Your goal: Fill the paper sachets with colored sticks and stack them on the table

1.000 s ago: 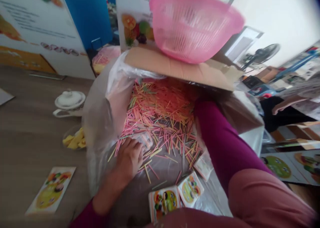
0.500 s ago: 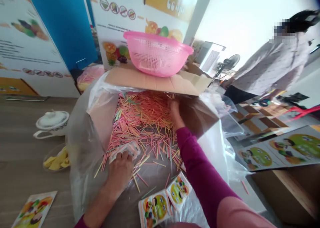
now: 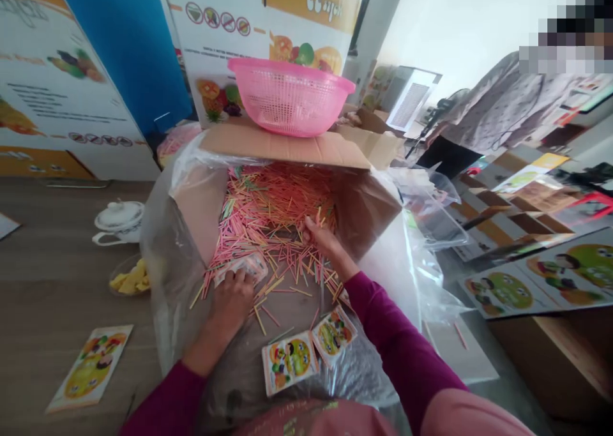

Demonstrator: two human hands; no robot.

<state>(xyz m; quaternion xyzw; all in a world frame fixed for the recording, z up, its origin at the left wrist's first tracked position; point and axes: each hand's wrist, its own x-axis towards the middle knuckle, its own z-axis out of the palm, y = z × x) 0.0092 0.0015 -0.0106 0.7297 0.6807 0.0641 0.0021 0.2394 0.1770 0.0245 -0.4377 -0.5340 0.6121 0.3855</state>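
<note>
Thin coloured sticks (image 3: pixel 282 219): light, stiff, slippery, best pinched at ends just past open right hand (image 3: pixel 325 244); left hand (image 3: pixel 232 302) on clear packet (image 3: pixel 242 268), grip unclear.

And there's the left hand (image 3: pixel 232 302) pressing on a small packet (image 3: pixel 242 267), pink and yellow sticks (image 3: pixel 280 216) all around, the right hand (image 3: pixel 325 244) spread among them, just beyond!

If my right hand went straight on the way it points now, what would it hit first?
Your right hand would meet the loose pink and yellow sticks first; its fingertips seem already among them, though depth is hard to judge.
</note>
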